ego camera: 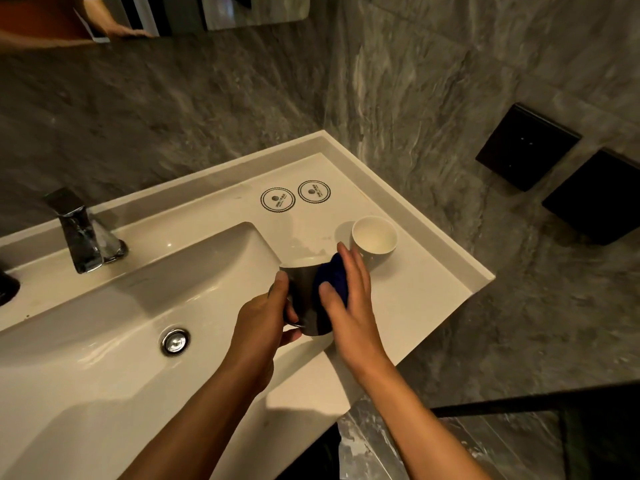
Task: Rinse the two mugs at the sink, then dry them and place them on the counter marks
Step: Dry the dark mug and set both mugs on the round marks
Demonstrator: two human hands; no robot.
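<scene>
My left hand (pixel 265 320) grips a dark mug (pixel 303 292) by its handle, held above the counter at the basin's right edge. My right hand (pixel 349 299) presses a dark blue cloth (pixel 332 280) against the mug's side with straight fingers. A second, white mug (pixel 374 239) stands upright on the white counter (pixel 426 282) just behind my right hand. Two round printed marks, the left mark (pixel 277 199) and the right mark (pixel 314 191), lie on the counter farther back, with nothing on them.
The white basin (pixel 114 341) with its chrome drain (pixel 176 341) fills the left. A chrome faucet (pixel 83 233) stands at the back left. Grey stone walls close the back and right, with black wall panels (pixel 526 147) at the right. The counter's right edge drops off.
</scene>
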